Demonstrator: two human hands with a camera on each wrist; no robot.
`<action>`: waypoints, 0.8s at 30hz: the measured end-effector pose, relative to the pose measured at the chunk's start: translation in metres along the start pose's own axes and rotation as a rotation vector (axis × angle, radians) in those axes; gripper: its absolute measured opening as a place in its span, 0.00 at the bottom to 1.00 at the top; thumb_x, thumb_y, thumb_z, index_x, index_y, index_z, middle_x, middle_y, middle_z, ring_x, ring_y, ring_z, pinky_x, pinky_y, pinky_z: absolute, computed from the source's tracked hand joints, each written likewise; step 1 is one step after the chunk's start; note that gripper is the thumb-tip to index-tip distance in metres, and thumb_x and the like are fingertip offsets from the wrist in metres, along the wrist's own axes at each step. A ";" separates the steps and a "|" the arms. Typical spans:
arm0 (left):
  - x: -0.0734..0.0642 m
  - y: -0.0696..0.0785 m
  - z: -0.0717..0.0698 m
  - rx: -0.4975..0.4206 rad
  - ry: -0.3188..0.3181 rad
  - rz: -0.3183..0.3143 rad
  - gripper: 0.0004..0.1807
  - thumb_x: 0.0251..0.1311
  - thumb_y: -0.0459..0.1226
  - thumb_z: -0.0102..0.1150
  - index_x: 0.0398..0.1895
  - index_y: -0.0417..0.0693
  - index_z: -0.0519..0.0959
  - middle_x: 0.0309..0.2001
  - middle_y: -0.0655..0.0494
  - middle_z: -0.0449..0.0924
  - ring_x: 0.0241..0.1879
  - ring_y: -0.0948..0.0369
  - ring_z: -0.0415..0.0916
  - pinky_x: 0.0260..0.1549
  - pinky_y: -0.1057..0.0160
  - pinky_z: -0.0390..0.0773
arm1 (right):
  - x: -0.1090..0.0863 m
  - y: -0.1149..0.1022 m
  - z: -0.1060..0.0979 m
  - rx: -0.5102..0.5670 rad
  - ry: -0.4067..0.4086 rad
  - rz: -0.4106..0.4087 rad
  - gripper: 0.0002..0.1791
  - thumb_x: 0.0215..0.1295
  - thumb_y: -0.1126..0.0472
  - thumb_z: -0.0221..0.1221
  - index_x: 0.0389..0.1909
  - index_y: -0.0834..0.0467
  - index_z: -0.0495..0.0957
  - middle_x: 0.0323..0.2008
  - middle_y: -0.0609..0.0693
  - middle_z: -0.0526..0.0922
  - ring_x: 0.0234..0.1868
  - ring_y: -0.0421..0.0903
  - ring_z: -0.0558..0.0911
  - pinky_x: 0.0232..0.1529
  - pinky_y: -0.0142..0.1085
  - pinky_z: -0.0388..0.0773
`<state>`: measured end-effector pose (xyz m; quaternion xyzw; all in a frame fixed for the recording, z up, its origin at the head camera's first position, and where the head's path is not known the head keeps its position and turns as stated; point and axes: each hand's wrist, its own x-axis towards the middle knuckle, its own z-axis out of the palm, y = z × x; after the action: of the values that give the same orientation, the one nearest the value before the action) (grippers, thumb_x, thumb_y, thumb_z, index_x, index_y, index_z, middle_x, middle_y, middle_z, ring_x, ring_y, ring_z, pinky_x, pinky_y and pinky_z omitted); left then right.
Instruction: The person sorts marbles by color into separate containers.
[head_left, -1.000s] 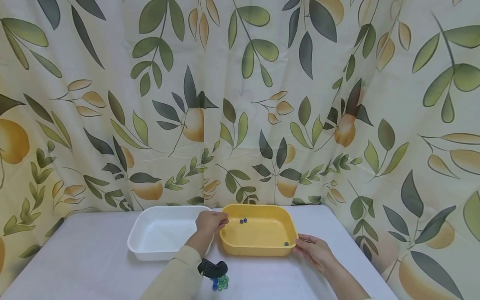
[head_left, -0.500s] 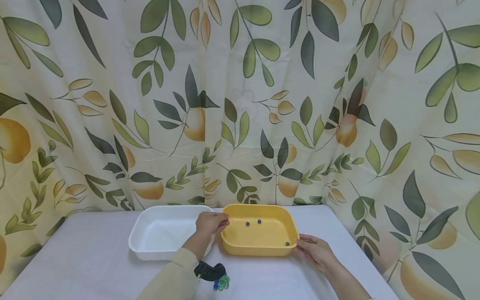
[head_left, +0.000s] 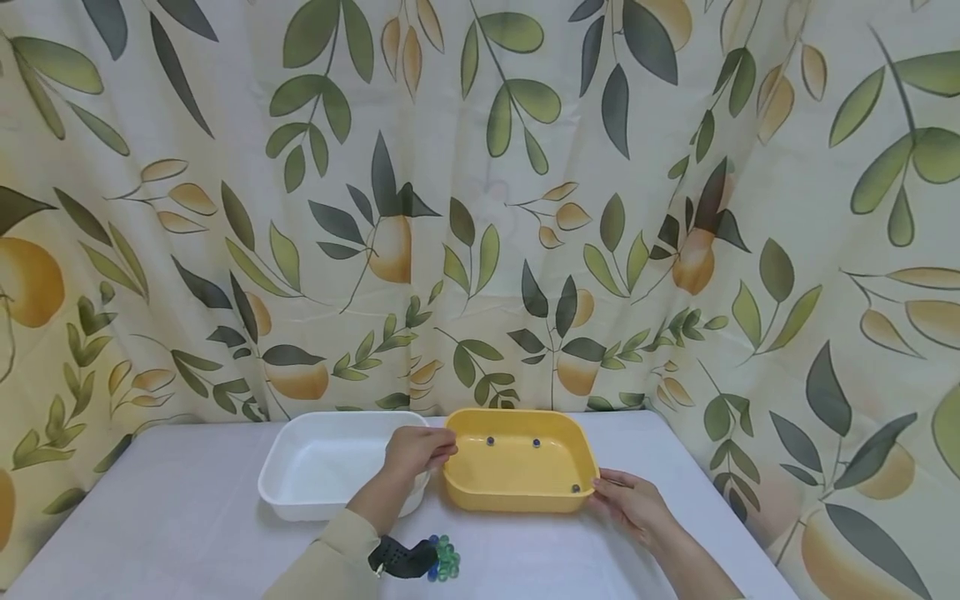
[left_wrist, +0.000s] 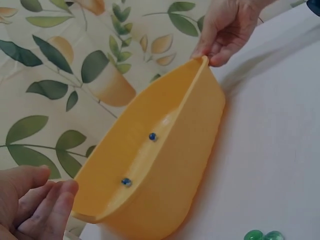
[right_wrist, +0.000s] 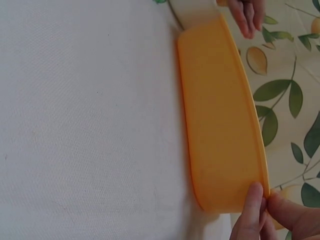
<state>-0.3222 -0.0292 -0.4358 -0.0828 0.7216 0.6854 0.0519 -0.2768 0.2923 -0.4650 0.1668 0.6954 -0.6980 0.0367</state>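
A yellow plastic tray [head_left: 517, 502] stands on the table with three small dark marbles inside. Two of them, one marble [head_left: 491, 441] and another marble [head_left: 536, 443], lie apart toward the back; the third marble [head_left: 575, 488] sits in the front right corner. My right hand [head_left: 633, 505] pinches the rim at that corner, thumb and fingers [right_wrist: 253, 200] on either side of the wall. At the opposite end my left hand [head_left: 411, 452] hovers by the left rim. Its fingers [left_wrist: 62, 197] are loosely extended and hold nothing.
A white tray [head_left: 288, 508] stands left of the yellow one, partly behind my left hand. Several green and blue glass marbles [head_left: 447, 560] lie together on the white tablecloth [head_left: 540, 558] beside a black strap [head_left: 403, 557] at my left wrist. A leaf-patterned curtain [head_left: 487, 317] hangs behind.
Inside the yellow tray, the two back marbles have rolled apart, one ending farther right. The corner marble stays put. My left wrist has shifted slightly left and down; my right hand holds its place.
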 end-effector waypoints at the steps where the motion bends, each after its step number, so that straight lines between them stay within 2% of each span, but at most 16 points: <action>1: -0.002 0.000 -0.001 -0.010 -0.005 -0.004 0.15 0.59 0.33 0.65 0.46 0.29 0.82 0.32 0.45 0.88 0.29 0.63 0.85 0.34 0.68 0.84 | -0.001 0.001 0.000 0.003 -0.005 -0.003 0.29 0.66 0.72 0.58 0.65 0.79 0.60 0.39 0.58 0.84 0.34 0.43 0.86 0.42 0.35 0.85; 8: -0.013 0.002 -0.004 -0.067 -0.052 -0.029 0.16 0.60 0.32 0.65 0.48 0.28 0.80 0.33 0.45 0.87 0.32 0.61 0.86 0.36 0.67 0.84 | 0.000 0.002 -0.001 0.009 -0.001 -0.019 0.30 0.65 0.72 0.59 0.64 0.79 0.61 0.40 0.59 0.84 0.35 0.44 0.86 0.42 0.36 0.85; 15: -0.024 0.005 -0.010 -0.035 -0.081 -0.042 0.18 0.61 0.36 0.65 0.50 0.32 0.80 0.35 0.48 0.87 0.36 0.60 0.86 0.40 0.65 0.84 | 0.002 0.003 0.000 0.015 -0.008 -0.013 0.30 0.65 0.72 0.59 0.65 0.79 0.60 0.38 0.58 0.84 0.34 0.44 0.86 0.41 0.35 0.85; 19: -0.030 0.003 -0.015 -0.023 -0.099 -0.032 0.19 0.62 0.37 0.65 0.51 0.32 0.80 0.37 0.48 0.87 0.37 0.59 0.86 0.41 0.64 0.84 | 0.002 0.003 0.001 0.019 -0.024 -0.023 0.30 0.66 0.72 0.59 0.65 0.80 0.60 0.37 0.56 0.85 0.35 0.44 0.86 0.42 0.36 0.85; 24: -0.039 0.003 -0.021 -0.072 -0.146 -0.013 0.20 0.62 0.36 0.64 0.52 0.29 0.79 0.39 0.43 0.87 0.38 0.58 0.86 0.42 0.63 0.84 | 0.001 0.002 0.000 0.022 -0.018 -0.018 0.30 0.66 0.73 0.58 0.65 0.80 0.59 0.37 0.57 0.84 0.35 0.44 0.86 0.41 0.35 0.85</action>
<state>-0.2841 -0.0483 -0.4244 -0.0389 0.6902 0.7148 0.1057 -0.2776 0.2924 -0.4673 0.1545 0.6887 -0.7076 0.0350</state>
